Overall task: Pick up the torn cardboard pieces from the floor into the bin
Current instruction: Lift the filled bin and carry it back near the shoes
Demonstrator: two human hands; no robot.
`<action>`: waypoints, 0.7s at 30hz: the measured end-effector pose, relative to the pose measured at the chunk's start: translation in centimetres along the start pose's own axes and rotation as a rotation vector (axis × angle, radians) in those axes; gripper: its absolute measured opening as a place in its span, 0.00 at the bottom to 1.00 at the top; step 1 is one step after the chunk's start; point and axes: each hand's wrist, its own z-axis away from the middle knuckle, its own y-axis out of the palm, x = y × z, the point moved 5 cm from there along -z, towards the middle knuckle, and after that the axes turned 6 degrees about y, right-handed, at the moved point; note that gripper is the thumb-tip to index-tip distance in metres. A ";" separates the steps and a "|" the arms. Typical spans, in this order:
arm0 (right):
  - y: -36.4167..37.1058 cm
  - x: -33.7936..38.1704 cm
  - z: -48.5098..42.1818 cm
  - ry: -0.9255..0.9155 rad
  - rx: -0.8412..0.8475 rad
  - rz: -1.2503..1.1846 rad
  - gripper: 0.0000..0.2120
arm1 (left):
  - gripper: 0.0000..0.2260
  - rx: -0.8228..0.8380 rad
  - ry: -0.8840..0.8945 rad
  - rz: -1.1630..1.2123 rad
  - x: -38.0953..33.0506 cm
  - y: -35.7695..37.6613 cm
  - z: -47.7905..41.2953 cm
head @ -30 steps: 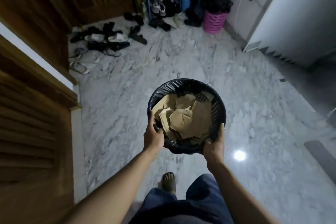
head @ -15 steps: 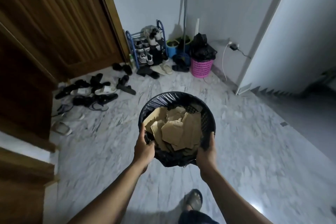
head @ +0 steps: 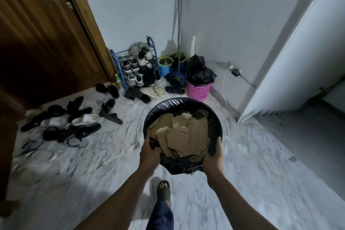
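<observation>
both hands [head: 150, 155] round bin [head: 183, 101]

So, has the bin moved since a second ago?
Yes. Gripped by the left hand and right hand, the black bin has closed in on the pink basket in the corner.

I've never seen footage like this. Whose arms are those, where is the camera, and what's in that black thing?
There is no machine here. These are a person's two bare arms, filmed by a wide-angle camera worn on their head, which looks forward and down. The left hand and the right hand grip a black bin by its near sides and hold it above the marble floor. Torn cardboard pieces lie inside the bin. The person's slippered foot shows just below it. Farther off are scattered sandals, a shoe rack and a pink basket by the wall.
</observation>
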 end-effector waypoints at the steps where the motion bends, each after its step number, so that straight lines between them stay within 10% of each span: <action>1: 0.2 1.0 -1.8 0.010 -0.014 -0.015 0.41 | 0.29 0.029 0.005 -0.015 -0.4 0.9 -2.5; 21: -6.6 8.0 -39.3 0.147 -0.438 -0.294 0.39 | 0.34 0.485 0.027 -0.508 -10.9 30.0 -40.7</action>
